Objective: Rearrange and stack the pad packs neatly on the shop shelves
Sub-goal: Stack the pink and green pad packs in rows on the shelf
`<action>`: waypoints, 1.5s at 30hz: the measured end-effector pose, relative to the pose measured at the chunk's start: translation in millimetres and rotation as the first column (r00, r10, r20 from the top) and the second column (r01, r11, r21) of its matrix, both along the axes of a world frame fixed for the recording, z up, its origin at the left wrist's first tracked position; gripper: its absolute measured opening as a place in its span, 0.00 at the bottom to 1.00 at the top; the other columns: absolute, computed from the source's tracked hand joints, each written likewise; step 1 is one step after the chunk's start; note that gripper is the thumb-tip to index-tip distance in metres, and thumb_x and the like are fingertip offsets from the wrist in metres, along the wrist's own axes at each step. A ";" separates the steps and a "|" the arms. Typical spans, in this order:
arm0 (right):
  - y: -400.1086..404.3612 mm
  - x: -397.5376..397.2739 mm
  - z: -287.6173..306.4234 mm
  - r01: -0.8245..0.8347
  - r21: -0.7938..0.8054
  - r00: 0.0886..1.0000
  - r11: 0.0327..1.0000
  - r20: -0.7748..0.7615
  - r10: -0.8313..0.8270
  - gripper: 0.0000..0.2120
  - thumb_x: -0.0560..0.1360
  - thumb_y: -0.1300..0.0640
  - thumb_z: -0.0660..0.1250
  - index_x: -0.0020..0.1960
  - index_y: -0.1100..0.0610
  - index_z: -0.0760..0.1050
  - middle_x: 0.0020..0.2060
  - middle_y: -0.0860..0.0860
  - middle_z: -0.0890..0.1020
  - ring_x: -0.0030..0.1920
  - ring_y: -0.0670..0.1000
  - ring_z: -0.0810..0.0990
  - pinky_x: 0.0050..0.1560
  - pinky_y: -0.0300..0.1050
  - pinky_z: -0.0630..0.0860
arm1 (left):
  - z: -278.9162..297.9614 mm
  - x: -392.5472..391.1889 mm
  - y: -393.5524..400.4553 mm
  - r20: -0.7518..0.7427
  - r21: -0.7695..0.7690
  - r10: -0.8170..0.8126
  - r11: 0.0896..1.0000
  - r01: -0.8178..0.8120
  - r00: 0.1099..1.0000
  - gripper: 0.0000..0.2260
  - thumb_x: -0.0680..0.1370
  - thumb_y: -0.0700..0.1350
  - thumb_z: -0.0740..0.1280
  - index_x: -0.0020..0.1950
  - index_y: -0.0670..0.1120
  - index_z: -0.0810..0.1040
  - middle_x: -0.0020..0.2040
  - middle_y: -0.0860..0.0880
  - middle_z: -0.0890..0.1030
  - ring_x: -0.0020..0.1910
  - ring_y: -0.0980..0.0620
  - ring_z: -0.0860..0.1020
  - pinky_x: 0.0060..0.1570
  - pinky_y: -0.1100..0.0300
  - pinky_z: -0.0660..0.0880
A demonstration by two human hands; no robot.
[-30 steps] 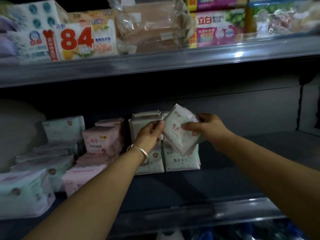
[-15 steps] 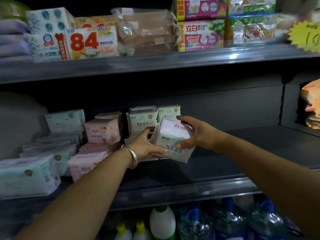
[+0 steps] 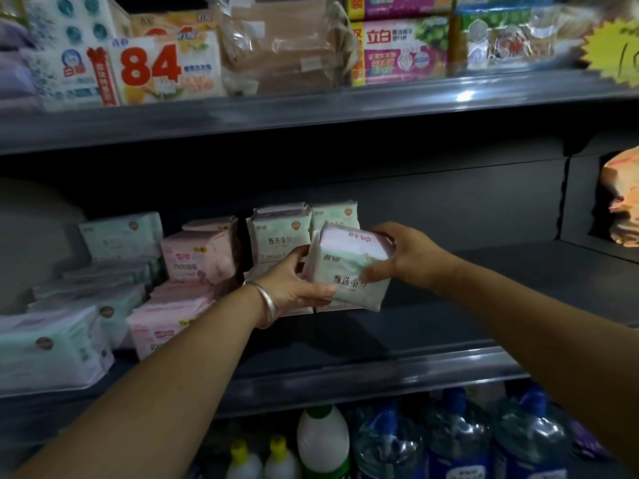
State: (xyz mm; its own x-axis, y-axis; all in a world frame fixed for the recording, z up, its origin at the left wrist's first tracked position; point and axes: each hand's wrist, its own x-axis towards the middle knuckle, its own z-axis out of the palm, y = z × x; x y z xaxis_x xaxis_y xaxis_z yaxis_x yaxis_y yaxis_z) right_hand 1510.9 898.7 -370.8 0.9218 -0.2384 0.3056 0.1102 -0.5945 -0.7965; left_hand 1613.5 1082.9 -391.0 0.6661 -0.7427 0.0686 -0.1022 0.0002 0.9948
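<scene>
Pack: you hold the pack point(image 3: 349, 269) in front of the stacked packs point(image 3: 280, 236) on the middle shelf point(image 3: 449, 326), tilted, top leaning to 1 o'clock.
Left hand point(image 3: 295, 288): fingers curled on its lower-left edge, at 8 o'clock of the pack.
Right hand point(image 3: 406, 259): thumb on the front, fingers wrapped behind the right side, at 3 o'clock.
Next move: I judge the pack must go up and back toward 12 o'clock onto the stack; both hands are equally near.

The dark middle shelf point(image 3: 432, 326) carries mint packs point(image 3: 52, 344) stacked at the left, pink packs point(image 3: 166, 326) beside them, and white packs point(image 3: 280, 236) stacked near the middle. Its right part is bare. An orange pack point(image 3: 622, 202) sits on the next shelf section point(image 3: 587, 243).
</scene>
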 end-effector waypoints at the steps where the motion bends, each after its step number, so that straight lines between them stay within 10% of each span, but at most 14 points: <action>1: -0.1 1.8 0.7 0.010 0.054 0.999 0.999 0.033 -0.012 0.37 0.61 0.62 0.79 0.66 0.55 0.68 0.53 0.51 0.77 0.52 0.52 0.79 0.54 0.49 0.79 | 0.4 1.2 -0.6 0.011 -0.015 0.018 1.000 -0.018 1.000 0.34 0.68 0.31 0.72 0.71 0.47 0.63 0.61 0.43 0.76 0.54 0.46 0.80 0.45 0.55 0.81; 7: -6.4 13.8 1.9 0.020 0.193 0.993 0.981 0.108 -0.041 0.33 0.61 0.62 0.79 0.64 0.59 0.72 0.51 0.52 0.81 0.49 0.51 0.82 0.49 0.46 0.81 | -3.1 10.0 -4.7 -0.009 -0.072 0.091 0.993 -0.092 0.996 0.29 0.71 0.32 0.71 0.68 0.46 0.65 0.60 0.42 0.76 0.53 0.43 0.81 0.47 0.55 0.81; 15: -46.2 80.5 24.3 0.266 0.038 0.933 0.963 0.240 -0.268 0.35 0.63 0.58 0.79 0.67 0.57 0.70 0.62 0.57 0.73 0.59 0.58 0.76 0.61 0.55 0.75 | 3.8 66.7 -13.2 0.443 0.067 0.385 0.887 -0.458 0.810 0.11 0.75 0.29 0.64 0.55 0.39 0.76 0.49 0.43 0.76 0.43 0.47 0.77 0.44 0.57 0.79; 24: -50.5 151.3 9.2 0.289 -0.167 0.945 0.943 0.207 -0.253 0.27 0.73 0.60 0.71 0.70 0.58 0.68 0.67 0.58 0.69 0.64 0.59 0.72 0.63 0.44 0.71 | -1.6 109.5 -27.2 0.845 0.159 0.200 0.792 -0.589 0.496 0.09 0.77 0.40 0.64 0.56 0.43 0.79 0.56 0.46 0.80 0.56 0.49 0.77 0.54 0.63 0.71; 31: -42.9 171.6 -9.1 0.216 -0.135 0.955 0.967 0.237 -0.180 0.23 0.76 0.61 0.66 0.70 0.54 0.69 0.65 0.56 0.72 0.62 0.58 0.74 0.61 0.49 0.74 | -15.1 119.6 -31.0 0.887 0.173 0.122 0.807 -0.564 0.446 0.07 0.77 0.40 0.65 0.52 0.43 0.79 0.54 0.46 0.80 0.53 0.51 0.77 0.54 0.63 0.72; 37: -35.5 147.9 -11.9 0.305 -0.248 0.938 0.920 0.244 -0.245 0.34 0.77 0.55 0.65 0.77 0.50 0.51 0.77 0.55 0.47 0.76 0.58 0.52 0.71 0.48 0.59 | -16.7 102.3 -26.9 0.929 0.190 0.068 0.757 -0.625 0.364 0.08 0.77 0.43 0.63 0.55 0.46 0.77 0.58 0.49 0.75 0.60 0.48 0.71 0.61 0.53 0.69; 45: 31.2 27.0 -60.8 0.315 -0.493 0.908 0.811 0.405 -0.107 0.20 0.76 0.59 0.65 0.67 0.60 0.71 0.70 0.58 0.68 0.69 0.61 0.64 0.68 0.55 0.63 | -43.7 -1.3 12.0 0.972 0.051 0.097 0.800 -0.598 0.212 0.11 0.75 0.44 0.63 0.54 0.41 0.78 0.54 0.42 0.76 0.57 0.42 0.73 0.55 0.56 0.65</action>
